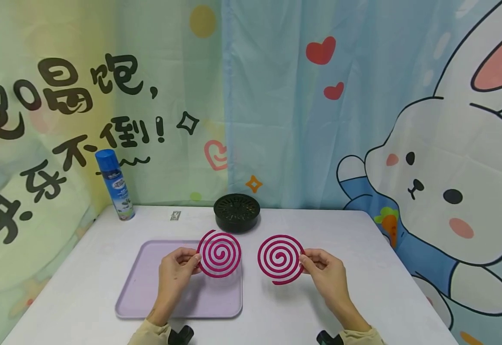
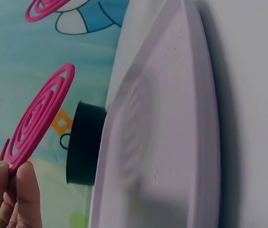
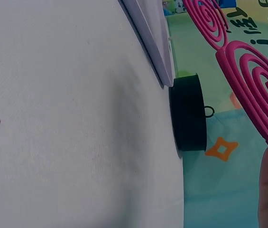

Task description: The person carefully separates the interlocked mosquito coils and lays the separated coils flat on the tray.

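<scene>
Two flat magenta mosquito coils are held up side by side over the table. My left hand (image 1: 176, 274) pinches the left coil (image 1: 219, 255) at its outer ring, between thumb and fingers; in the left wrist view this coil (image 2: 39, 116) appears tilted, almost edge-on. On the other side, my right hand (image 1: 327, 274) pinches the right coil (image 1: 280, 259) by its right edge. The right wrist view has that coil (image 3: 254, 90) large at the right border, with part of the hand cut off. A gap separates the two coils in the head view.
Under the left hand lies a pale purple tray (image 1: 147, 302) on the white table (image 1: 302, 316). Behind the coils stands a round black tin (image 1: 237, 213) with a slotted top. A blue spray can (image 1: 115, 185) is at the back left, before a printed curtain (image 1: 268, 120).
</scene>
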`<action>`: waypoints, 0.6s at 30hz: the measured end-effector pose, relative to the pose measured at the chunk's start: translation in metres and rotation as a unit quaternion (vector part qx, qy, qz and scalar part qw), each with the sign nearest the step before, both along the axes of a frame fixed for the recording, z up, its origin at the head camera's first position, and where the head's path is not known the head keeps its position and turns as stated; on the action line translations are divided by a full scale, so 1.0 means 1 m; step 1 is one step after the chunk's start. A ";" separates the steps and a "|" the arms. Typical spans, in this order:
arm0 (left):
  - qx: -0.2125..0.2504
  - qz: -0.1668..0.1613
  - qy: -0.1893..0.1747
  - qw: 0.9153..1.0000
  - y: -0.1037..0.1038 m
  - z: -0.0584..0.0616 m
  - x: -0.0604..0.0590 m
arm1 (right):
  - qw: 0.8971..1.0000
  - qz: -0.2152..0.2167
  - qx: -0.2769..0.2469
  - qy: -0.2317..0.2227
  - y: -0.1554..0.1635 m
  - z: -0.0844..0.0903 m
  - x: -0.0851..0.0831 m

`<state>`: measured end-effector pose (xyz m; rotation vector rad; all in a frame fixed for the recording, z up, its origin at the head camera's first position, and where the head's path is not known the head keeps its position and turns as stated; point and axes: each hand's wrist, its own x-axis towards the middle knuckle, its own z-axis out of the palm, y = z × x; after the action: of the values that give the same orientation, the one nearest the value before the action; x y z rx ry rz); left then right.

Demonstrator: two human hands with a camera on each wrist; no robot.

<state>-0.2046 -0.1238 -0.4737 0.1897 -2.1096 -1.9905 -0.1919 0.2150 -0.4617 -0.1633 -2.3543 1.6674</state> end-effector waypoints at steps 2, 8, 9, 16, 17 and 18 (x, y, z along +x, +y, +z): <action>-0.004 0.005 -0.003 1.000 -0.004 -0.001 0.001 | 1.000 0.002 -0.003 -0.003 -0.002 -0.001 -0.001; -0.017 0.017 -0.011 1.000 -0.014 -0.004 0.003 | 1.000 0.012 -0.006 -0.007 -0.007 -0.003 -0.003; -0.019 0.018 -0.011 1.000 -0.015 -0.005 0.003 | 1.000 0.014 -0.008 -0.008 -0.007 -0.003 -0.003; -0.027 0.023 -0.015 0.999 -0.026 -0.006 0.007 | 0.999 0.029 -0.023 -0.019 -0.013 -0.005 -0.003; -0.028 0.024 -0.018 0.999 -0.027 -0.006 0.007 | 0.999 0.031 -0.026 -0.018 -0.014 -0.006 -0.003; -0.029 0.025 -0.021 0.999 -0.028 -0.006 0.008 | 0.999 0.032 -0.028 -0.020 -0.015 -0.006 -0.003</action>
<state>-0.1964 -0.1523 -0.4798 0.2729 -2.1635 -1.9118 -0.1951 0.1999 -0.4680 -0.1344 -2.3657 1.7766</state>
